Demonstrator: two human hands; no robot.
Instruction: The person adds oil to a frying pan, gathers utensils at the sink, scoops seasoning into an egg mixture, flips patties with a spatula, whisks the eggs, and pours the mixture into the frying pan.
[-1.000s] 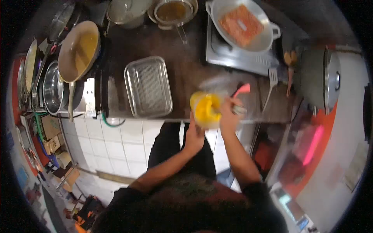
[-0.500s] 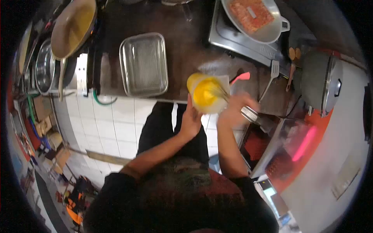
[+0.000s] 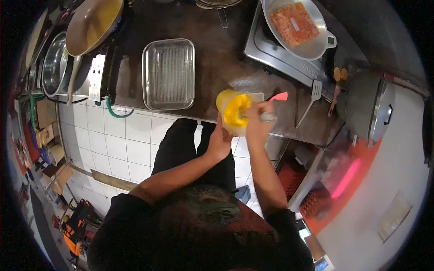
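Observation:
My left hand (image 3: 219,142) is wrapped around the lower side of a tilted translucent plastic container (image 3: 221,100), near the counter's front edge. Inside it is a thick, bright yellow mixture (image 3: 235,109). My right hand (image 3: 258,123) grips a whisk (image 3: 269,117) at the container's mouth; the handle's silvery end sticks out to the right, and its wires are mostly hidden by the hand and the mixture. Just to the right, a utensil with a pink end (image 3: 279,96) lies on the counter. A rectangular clear glass dish (image 3: 169,74) sits to the left.
At the upper right, a white pan (image 3: 312,53) holding a reddish ground-meat-like slab (image 3: 294,25) rests on a gas stove (image 3: 271,56). A slotted turner (image 3: 315,90) lies below. A brown frying pan (image 3: 92,27) and metal bowl (image 3: 54,63) are at left; a lidded pot (image 3: 364,106) stands right.
My right hand has moved left and up with the whisk, closer to the container's mouth. The whisk handle now shows less. My left hand keeps its hold on the container.

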